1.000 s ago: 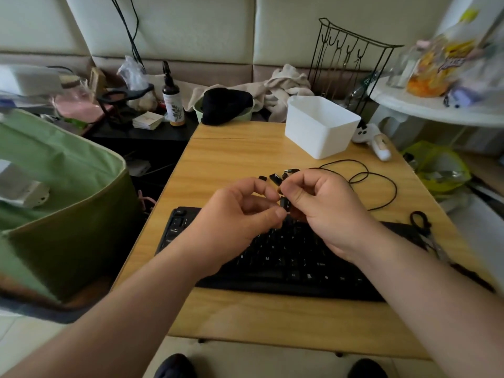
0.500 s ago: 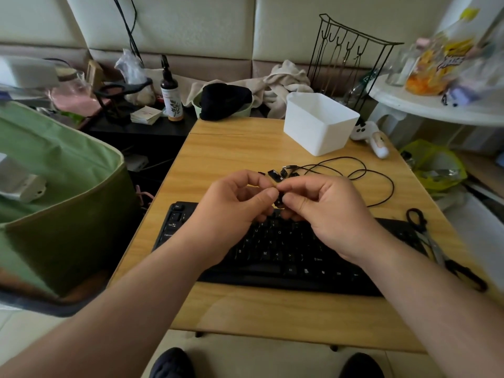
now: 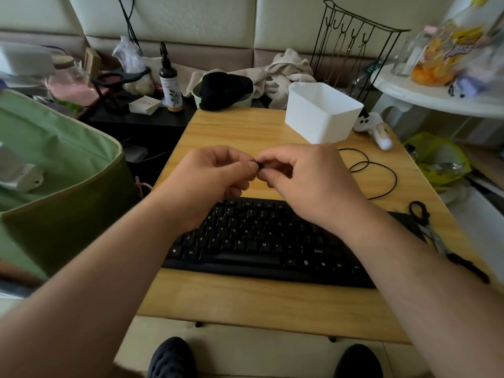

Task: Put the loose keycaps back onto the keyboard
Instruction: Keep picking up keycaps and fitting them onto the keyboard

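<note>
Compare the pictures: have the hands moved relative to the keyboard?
Yes. Both hands, pinching a keycap, have shifted away from the person, from over the keyboard rows to past its far edge.

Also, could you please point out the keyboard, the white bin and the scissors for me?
keyboard [image 3: 259, 241]: head view, on the letter keys.
white bin [image 3: 317, 120]: head view, on its front wall.
scissors [image 3: 420, 214]: head view, on the black handle loop.

Light wood worktop [image 3: 245, 298]; black keyboard [image 3: 261, 249] lies across the near half; white plastic bin [image 3: 321, 115] at far right; black cable [image 3: 379, 173] looped between bin and keyboard; scissors [image 3: 436, 236] at right edge, just beside keyboard; white controller [image 3: 377, 130] at far right corner.
</note>
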`<state>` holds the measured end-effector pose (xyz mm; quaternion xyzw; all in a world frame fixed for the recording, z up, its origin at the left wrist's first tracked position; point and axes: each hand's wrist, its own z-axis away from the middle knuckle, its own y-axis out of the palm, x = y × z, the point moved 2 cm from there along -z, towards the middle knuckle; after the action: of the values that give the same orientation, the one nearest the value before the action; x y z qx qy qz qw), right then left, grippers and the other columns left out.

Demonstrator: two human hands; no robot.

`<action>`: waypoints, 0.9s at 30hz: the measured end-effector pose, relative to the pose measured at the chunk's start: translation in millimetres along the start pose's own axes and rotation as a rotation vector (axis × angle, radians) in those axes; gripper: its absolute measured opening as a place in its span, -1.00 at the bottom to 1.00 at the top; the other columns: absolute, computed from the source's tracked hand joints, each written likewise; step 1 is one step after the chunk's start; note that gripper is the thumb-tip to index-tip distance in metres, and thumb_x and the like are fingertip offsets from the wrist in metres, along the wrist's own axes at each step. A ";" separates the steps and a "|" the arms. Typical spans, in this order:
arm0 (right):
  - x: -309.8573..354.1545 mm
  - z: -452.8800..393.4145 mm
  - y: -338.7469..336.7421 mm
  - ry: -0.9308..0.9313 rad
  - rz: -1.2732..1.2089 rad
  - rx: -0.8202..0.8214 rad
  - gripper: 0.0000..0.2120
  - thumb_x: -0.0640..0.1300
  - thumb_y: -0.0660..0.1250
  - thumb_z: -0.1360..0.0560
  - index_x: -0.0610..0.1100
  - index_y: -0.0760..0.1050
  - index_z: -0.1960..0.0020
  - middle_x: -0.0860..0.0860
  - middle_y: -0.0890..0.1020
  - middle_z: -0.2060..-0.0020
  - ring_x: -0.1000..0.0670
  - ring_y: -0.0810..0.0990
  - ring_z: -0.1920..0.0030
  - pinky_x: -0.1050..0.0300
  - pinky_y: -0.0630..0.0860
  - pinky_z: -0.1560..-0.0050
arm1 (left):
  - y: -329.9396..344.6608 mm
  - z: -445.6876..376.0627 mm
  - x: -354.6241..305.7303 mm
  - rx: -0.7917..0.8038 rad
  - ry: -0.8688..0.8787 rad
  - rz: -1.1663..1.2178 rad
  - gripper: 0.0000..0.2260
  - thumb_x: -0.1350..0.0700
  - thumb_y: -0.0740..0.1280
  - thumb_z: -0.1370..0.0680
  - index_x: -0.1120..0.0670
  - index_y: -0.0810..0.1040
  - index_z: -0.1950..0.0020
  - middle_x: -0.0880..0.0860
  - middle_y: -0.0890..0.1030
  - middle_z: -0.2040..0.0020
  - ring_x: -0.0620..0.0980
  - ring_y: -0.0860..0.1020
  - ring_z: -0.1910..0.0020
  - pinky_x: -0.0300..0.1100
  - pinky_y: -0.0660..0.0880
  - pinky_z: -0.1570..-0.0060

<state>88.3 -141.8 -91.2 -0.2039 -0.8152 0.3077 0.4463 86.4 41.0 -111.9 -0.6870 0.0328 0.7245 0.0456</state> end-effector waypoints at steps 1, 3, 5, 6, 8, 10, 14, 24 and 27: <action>4.2 -3.4 -0.3 -0.043 0.050 0.001 -0.82 -0.11 0.51 -0.52 0.06 0.72 -0.11 0.17 0.72 0.19 0.19 0.67 0.17 0.14 0.63 0.06 | -3.0 -0.6 -1.8 -0.009 -0.007 0.009 -0.96 0.20 0.43 -0.59 0.14 0.66 0.05 0.05 0.68 0.20 -0.09 0.58 0.25 -0.19 0.52 0.16; 10.5 -7.8 -0.3 -0.093 0.110 0.005 -0.82 -0.11 0.50 -0.52 0.05 0.73 -0.11 0.14 0.74 0.17 0.18 0.67 0.17 0.18 0.63 0.08 | -8.2 -1.5 -3.2 -0.021 -0.014 0.005 -0.93 0.18 0.41 -0.61 0.14 0.67 0.05 0.04 0.68 0.22 -0.10 0.58 0.26 -0.19 0.51 0.15; 12.6 -9.5 1.5 -0.105 0.152 0.037 -0.84 -0.09 0.50 -0.52 0.03 0.74 -0.10 0.13 0.74 0.18 0.17 0.66 0.19 0.19 0.61 0.10 | -12.2 -1.7 -1.5 -0.013 -0.026 -0.032 -0.92 0.16 0.42 -0.61 0.14 0.67 0.04 0.03 0.68 0.22 -0.11 0.57 0.26 -0.18 0.49 0.15; 12.0 -9.6 3.0 -0.095 0.169 0.066 -0.84 -0.08 0.49 -0.52 0.03 0.74 -0.09 0.12 0.74 0.18 0.16 0.66 0.19 0.17 0.62 0.10 | -13.9 -1.8 0.5 -0.003 -0.035 -0.071 -0.91 0.15 0.42 -0.60 0.15 0.68 0.03 0.03 0.69 0.21 -0.12 0.56 0.26 -0.18 0.49 0.15; 9.0 -8.9 8.8 -0.071 0.193 0.120 -0.86 -0.07 0.48 -0.53 0.04 0.74 -0.07 0.11 0.72 0.20 0.14 0.66 0.20 0.10 0.64 0.11 | -16.6 -1.2 4.6 0.017 -0.058 -0.160 -0.89 0.12 0.42 -0.61 0.15 0.69 0.01 0.01 0.72 0.18 -0.13 0.56 0.26 -0.23 0.50 0.19; 4.0 -8.2 16.2 -0.024 0.201 0.165 -0.87 -0.06 0.48 -0.52 0.03 0.73 -0.06 0.12 0.70 0.23 0.12 0.65 0.21 0.06 0.64 0.12 | -20.1 0.0 7.9 0.025 -0.075 -0.270 -0.88 0.08 0.41 -0.62 0.10 0.71 0.01 -0.05 0.73 0.20 -0.18 0.56 0.31 -0.30 0.50 0.27; -6.2 -6.4 27.9 0.145 0.240 0.361 -0.89 -0.01 0.47 -0.52 0.08 0.71 -0.04 0.20 0.66 0.23 0.22 0.61 0.19 0.22 0.56 0.12 | -37.3 -1.1 15.5 -0.055 0.004 -0.732 -0.88 -0.10 0.42 -0.60 -0.12 0.72 0.05 -0.16 0.71 0.18 -0.24 0.61 0.24 -0.30 0.50 0.22; -0.9 -10.7 45.4 0.300 0.255 0.494 -0.96 0.01 0.51 -0.47 0.09 0.72 0.08 0.18 0.66 0.19 0.17 0.61 0.14 0.24 0.55 0.15 | -47.4 -2.3 20.3 -0.077 0.150 -1.001 -0.92 -0.24 0.46 -0.49 -0.29 0.64 0.08 -0.28 0.56 0.04 -0.09 0.35 -0.31 0.01 0.37 -0.30; 0.2 -13.0 48.6 0.368 0.248 0.479 -0.98 0.00 0.53 -0.44 0.09 0.71 0.14 0.16 0.67 0.20 0.13 0.62 0.15 0.19 0.56 0.19 | -40.2 -1.7 21.0 -0.032 0.147 -1.049 -0.86 -0.31 0.44 -0.44 -0.29 0.65 0.12 -0.20 0.62 -0.02 -0.01 0.33 -0.35 0.08 0.32 -0.35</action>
<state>102.1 -102.2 -118.9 -0.2428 -0.5943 0.5009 0.5805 91.5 81.2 -132.4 -0.6608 -0.3234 0.5544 0.3890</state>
